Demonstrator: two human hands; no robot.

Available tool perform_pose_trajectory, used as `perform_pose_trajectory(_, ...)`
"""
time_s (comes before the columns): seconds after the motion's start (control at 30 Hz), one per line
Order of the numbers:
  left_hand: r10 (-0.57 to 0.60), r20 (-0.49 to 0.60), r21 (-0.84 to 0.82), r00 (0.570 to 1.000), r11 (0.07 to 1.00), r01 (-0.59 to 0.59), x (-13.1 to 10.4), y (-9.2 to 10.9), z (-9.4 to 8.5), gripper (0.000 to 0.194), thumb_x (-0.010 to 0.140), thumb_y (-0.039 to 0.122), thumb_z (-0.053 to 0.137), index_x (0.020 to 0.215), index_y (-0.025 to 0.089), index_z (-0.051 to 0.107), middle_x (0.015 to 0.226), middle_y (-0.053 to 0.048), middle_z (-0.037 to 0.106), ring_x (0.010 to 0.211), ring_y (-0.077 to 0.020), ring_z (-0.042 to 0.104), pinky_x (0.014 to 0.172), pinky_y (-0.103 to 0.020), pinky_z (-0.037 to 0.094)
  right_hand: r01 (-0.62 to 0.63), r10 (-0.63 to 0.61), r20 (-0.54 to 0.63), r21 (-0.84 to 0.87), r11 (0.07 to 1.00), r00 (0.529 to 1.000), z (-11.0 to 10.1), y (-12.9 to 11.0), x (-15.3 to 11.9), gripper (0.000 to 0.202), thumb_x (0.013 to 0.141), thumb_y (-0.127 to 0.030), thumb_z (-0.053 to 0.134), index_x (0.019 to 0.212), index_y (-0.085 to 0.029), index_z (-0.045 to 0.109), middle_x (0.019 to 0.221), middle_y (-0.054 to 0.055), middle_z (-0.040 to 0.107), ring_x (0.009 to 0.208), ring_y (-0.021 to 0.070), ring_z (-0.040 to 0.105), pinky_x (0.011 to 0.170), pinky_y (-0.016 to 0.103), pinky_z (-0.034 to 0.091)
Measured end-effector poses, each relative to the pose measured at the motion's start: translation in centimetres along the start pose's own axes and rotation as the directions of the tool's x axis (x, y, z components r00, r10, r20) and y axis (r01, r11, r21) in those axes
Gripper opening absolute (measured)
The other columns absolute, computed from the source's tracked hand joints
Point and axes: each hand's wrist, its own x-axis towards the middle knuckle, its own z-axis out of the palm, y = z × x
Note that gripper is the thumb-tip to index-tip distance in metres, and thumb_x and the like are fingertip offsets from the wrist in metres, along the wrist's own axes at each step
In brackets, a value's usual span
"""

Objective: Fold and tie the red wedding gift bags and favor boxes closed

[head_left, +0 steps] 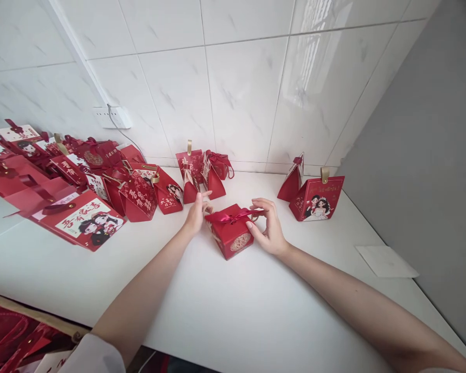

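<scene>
A small red gift box (236,241) with a round gold design on its front sits on the white table, turned at an angle. A dark pink ribbon (232,216) is tied in a bow across its top. At the box's left corner is my left hand (196,216), its index finger stretched out and the other fingers by the ribbon loop. My right hand (270,230) rests at the right side, thumb against the box and fingers curved around the ribbon's right end. The fingers partly hide that end and a gold-coloured piece near it.
Several red gift boxes and bags (89,223) crowd the table's left side. Behind my hands stand a few more boxes (215,184). Two boxes (316,202) stand at the right, with a white paper (386,260) nearer the edge. A socket strip (112,117) is on the tiled wall.
</scene>
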Motion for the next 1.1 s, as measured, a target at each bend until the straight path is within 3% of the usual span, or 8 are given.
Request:
perform_pose_trajectory(0.13,0.111,-0.156,0.348,0.981,0.936,-0.051,0.3,1.4,-2.2,0.051,0.086,0.062,0.048,0.115,0.021,0.060,0.071,-0.001,0.060,0.075,-0.0187,0.060,0.079,-0.033,0.048,-0.062,0.054,-0.072,-0.116,0.991,0.996,-0.1,0.2,0.4,0.035,0.091,-0.030,0.055,0.124,-0.027,0.043,0.136,0.013,0.042,0.128,0.0281,0.042,0.096,0.051,0.047)
perform_pose_trajectory(0.27,0.164,0.081,0.245,0.983,0.953,-0.179,-0.3,3.1,-2.4,0.041,0.088,0.049,0.053,0.118,0.022,0.060,0.108,-0.008,0.065,0.105,-0.0223,0.059,0.094,-0.035,0.046,0.015,-0.014,0.005,-0.095,0.995,1.000,-0.4,0.3,0.3,0.032,0.094,-0.034,0.048,0.125,-0.026,0.044,0.134,0.013,0.046,0.127,0.0279,0.045,0.101,0.053,0.042)
perform_pose_trajectory(0.4,0.197,0.421,0.075,0.886,0.965,-0.250,-1.4,4.1,-0.7,0.040,0.090,0.035,0.051,0.128,0.023,0.055,0.135,-0.008,0.055,0.128,-0.0251,0.048,0.107,-0.039,0.039,0.236,-0.223,0.196,-0.048,0.971,0.955,-0.6,-0.1,-0.1,0.050,0.090,-0.056,0.048,0.129,-0.026,0.042,0.131,0.014,0.051,0.122,0.0309,0.050,0.103,0.056,0.039)
perform_pose_trajectory(0.47,0.203,0.466,0.078,0.861,0.960,-0.268,-1.9,4.2,0.2,0.040,0.090,0.032,0.052,0.128,0.023,0.054,0.136,-0.008,0.054,0.128,-0.0243,0.048,0.110,-0.039,0.037,0.331,-0.314,0.246,-0.033,0.943,0.917,-0.6,-0.5,-0.2,0.056,0.088,-0.060,0.048,0.131,-0.025,0.041,0.126,0.014,0.056,0.117,0.0308,0.055,0.102,0.056,0.039)
perform_pose_trajectory(0.6,0.214,0.349,0.154,0.913,0.947,-0.280,-2.0,4.6,0.4,0.036,0.088,0.036,0.056,0.121,0.022,0.054,0.128,-0.009,0.059,0.122,-0.0242,0.053,0.107,-0.043,0.041,0.426,-0.435,0.269,0.095,0.900,0.859,-0.1,-1.9,-0.6,0.059,0.087,-0.055,0.054,0.134,-0.025,0.039,0.121,0.014,0.061,0.111,0.0283,0.060,0.087,0.047,0.051)
perform_pose_trajectory(0.7,0.197,0.386,0.148,0.901,0.951,-0.271,-1.8,5.5,-1.0,0.019,0.087,0.038,0.056,0.092,0.020,0.060,0.123,-0.009,0.060,0.123,-0.0267,0.052,0.105,-0.045,0.041,0.406,-0.411,0.251,0.075,0.911,0.876,0.4,-3.1,-1.1,0.048,0.087,-0.037,0.059,0.131,-0.028,0.040,0.116,0.010,0.064,0.101,0.0242,0.065,0.080,0.041,0.053)
perform_pose_trajectory(0.87,0.072,0.670,0.159,0.739,0.958,-0.238,-1.6,6.8,-2.9,0.018,0.083,0.037,0.060,0.081,0.019,0.061,0.138,-0.009,0.051,0.135,-0.0303,0.040,0.111,-0.045,0.035,0.472,-0.421,0.283,-0.147,0.869,0.862,0.6,-4.0,-1.5,0.029,0.083,-0.022,0.062,0.111,-0.030,0.057,0.117,0.005,0.065,0.105,0.0240,0.062,0.090,0.045,0.049)
perform_pose_trajectory(1.1,0.079,0.670,0.143,0.738,0.962,-0.233,-1.6,6.3,-2.7,0.016,0.079,0.036,0.065,0.084,0.021,0.068,0.138,-0.008,0.051,0.138,-0.0309,0.037,0.114,-0.046,0.031,0.446,-0.296,0.446,-0.281,0.850,0.845,0.9,-4.4,-1.5,0.040,0.087,-0.032,0.060,0.126,-0.030,0.056,0.148,0.008,0.043,0.135,0.0328,0.039,0.114,0.062,0.019)
